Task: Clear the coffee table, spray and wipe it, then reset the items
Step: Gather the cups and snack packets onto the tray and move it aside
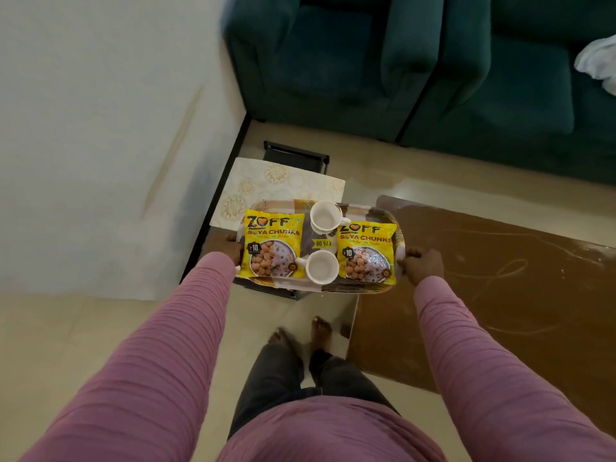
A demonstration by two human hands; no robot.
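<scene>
Firmly, both hands grip a patterned tray (353,287) by its short ends. The left hand (233,250) is curled round the left end, with its fingers under the rim. The right hand (423,265) is curled round the right end, with its fingertips hooked over the rim. Both arms are in pink sleeves.

A yellow soya-chunks packet (271,248) lies flat along the tray's left edge, and a second yellow packet (366,253) lies flat along its right edge. Between them, a white cup (325,216) stands upright by the tray's far edge, and another white cup (321,266) stands upright by the near edge with its handle touching the left packet. A yellow strip printed 79.00 shows between the two cups.

The tray is level above a small black side table (296,155), near a pale placemat (276,191) with gold rings that lies on it. Whether the tray rests on that table or is held above it cannot be told.

The brown coffee-table worktop (483,295) is just to the right, its far-left corner beside the tray's right end. Pale curved streaks mark its surface. Bare feet (320,331) stand on the beige floor at the worktop's left edge. A dark green sofa (366,61) sits beyond, with a white cloth (596,58) on its right-hand seat.
</scene>
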